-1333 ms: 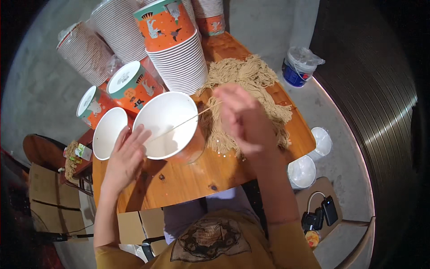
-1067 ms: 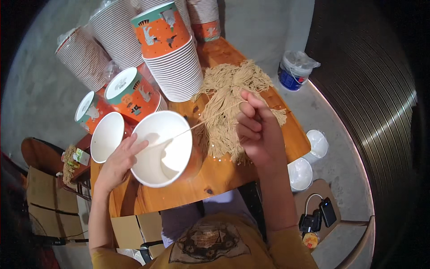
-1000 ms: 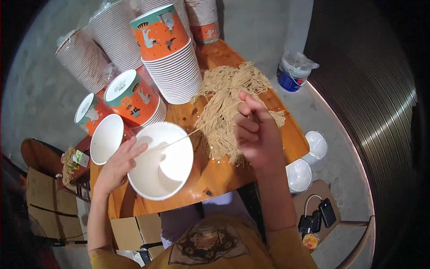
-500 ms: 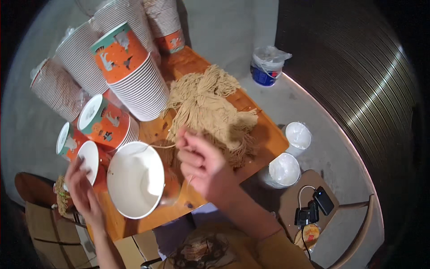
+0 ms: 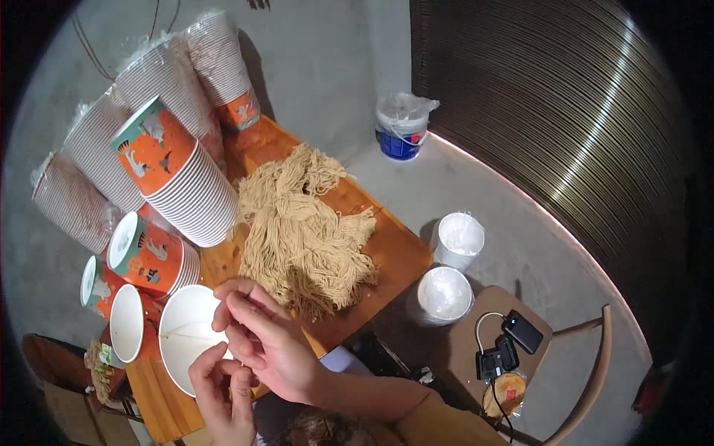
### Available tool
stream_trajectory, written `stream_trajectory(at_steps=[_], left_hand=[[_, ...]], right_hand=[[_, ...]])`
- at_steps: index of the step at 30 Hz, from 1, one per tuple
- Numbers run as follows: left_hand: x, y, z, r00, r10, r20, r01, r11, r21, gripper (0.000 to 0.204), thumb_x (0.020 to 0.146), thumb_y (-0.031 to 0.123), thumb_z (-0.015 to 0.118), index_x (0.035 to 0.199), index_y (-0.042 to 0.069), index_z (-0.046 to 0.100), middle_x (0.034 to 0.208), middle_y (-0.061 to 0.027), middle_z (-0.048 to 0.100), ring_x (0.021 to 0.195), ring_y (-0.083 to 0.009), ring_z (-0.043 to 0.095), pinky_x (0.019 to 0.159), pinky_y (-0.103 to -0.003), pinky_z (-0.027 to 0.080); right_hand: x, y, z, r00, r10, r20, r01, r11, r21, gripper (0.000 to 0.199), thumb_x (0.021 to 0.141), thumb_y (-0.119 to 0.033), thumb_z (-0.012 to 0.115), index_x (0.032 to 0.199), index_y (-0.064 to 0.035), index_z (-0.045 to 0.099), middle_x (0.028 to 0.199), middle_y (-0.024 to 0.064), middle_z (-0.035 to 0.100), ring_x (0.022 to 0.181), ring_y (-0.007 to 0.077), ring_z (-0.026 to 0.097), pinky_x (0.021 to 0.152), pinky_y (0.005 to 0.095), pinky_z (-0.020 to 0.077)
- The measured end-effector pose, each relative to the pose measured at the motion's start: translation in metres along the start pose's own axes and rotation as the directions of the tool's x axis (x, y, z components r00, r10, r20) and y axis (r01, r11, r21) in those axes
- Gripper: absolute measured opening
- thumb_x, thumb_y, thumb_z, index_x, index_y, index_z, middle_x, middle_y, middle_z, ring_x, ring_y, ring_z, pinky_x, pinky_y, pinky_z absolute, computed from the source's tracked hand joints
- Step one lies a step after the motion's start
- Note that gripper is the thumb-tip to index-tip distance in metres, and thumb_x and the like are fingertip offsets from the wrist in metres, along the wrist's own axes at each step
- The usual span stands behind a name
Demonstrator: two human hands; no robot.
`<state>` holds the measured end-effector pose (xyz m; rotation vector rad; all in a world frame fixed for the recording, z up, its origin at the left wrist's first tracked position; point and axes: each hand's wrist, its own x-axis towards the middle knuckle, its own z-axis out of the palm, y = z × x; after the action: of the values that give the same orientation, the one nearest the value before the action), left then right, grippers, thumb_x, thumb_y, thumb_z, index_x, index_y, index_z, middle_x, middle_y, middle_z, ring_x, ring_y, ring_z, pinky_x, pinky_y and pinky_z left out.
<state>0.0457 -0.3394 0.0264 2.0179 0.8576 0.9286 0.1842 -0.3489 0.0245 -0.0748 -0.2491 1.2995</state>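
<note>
Nearly sideways, a strand (image 5: 177,334) crosses the upward-facing tub (image 5: 178,366).

The left hand (image 5: 223,394), earlier at the left side of the large paper cup (image 5: 186,360), is now on its right, its fingers close to the right hand (image 5: 275,346). The right hand has left the tan strand pile (image 5: 305,234) and come to the cup's right rim. The single strand (image 5: 178,336), earlier pulled straight between the hands, now shows across the cup's inside; its hold is unclear. The view has swung: the worktop (image 5: 394,253) has slid left, the blue-and-white bucket (image 5: 401,134) sits upper centre, and wall wires (image 5: 89,48) have appeared upper left.
</note>
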Motion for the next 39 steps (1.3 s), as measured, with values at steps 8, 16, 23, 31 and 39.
stream_trajectory(at_steps=[8,16,23,31,39], left_hand=[[0.020,0.002,-0.019,0.973,0.196,0.123,-0.217,0.958,0.188,0.029,0.090,-0.009,0.054,0.117,-0.002,0.048,0.102,-0.0134,0.055,0.083,-0.0174,0.059,0.075,-0.027,0.049],[0.057,0.026,-0.033,0.874,0.252,0.414,-0.392,0.871,0.297,0.029,0.088,-0.013,0.052,0.113,0.001,0.045,0.096,-0.0115,0.056,0.081,-0.0188,0.061,0.069,-0.029,0.051],[0.055,0.029,-0.032,0.890,0.174,0.421,-0.341,0.866,0.365,0.027,0.085,-0.016,0.053,0.106,-0.001,0.046,0.090,-0.0122,0.056,0.080,-0.0198,0.061,0.066,-0.029,0.050],[0.060,0.015,-0.032,0.816,0.292,0.498,-0.457,0.854,0.247,0.030,0.085,-0.008,0.059,0.109,0.001,0.045,0.088,-0.0140,0.059,0.077,-0.0306,0.064,0.065,-0.036,0.051],[0.063,0.023,-0.036,0.914,0.003,0.405,-0.065,0.988,0.138,0.014,0.094,0.007,0.060,0.100,0.000,0.050,0.083,-0.0080,0.061,0.070,-0.0154,0.063,0.061,-0.027,0.050]], right_hand=[[0.001,-0.014,-0.042,0.979,-0.194,-0.061,0.119,0.788,-0.603,0.018,0.101,-0.012,0.047,0.115,-0.0033,0.053,0.092,0.0071,0.064,0.079,0.0128,0.062,0.070,0.0265,0.0519],[-0.024,-0.007,-0.022,0.971,-0.182,0.158,0.221,0.411,-0.884,0.039,0.088,-0.009,0.063,0.124,-0.0001,0.053,0.107,0.0162,0.060,0.089,0.0274,0.064,0.069,0.0358,0.0508],[-0.015,0.002,-0.039,0.833,-0.324,0.450,0.474,-0.004,-0.880,0.013,0.083,0.003,0.064,0.095,-0.0010,0.061,0.087,0.0121,0.060,0.071,0.0213,0.062,0.061,0.0289,0.0489],[-0.020,0.012,-0.050,0.796,-0.421,0.435,0.474,-0.013,-0.880,0.018,0.078,0.005,0.065,0.092,-0.0049,0.060,0.072,0.0048,0.057,0.054,0.0100,0.053,0.049,0.0247,0.0430],[-0.021,0.000,-0.044,0.878,-0.281,0.388,0.393,-0.042,-0.919,0.027,0.078,-0.002,0.071,0.101,-0.0102,0.060,0.075,0.0063,0.057,0.066,0.0250,0.058,0.060,0.0356,0.0480]])
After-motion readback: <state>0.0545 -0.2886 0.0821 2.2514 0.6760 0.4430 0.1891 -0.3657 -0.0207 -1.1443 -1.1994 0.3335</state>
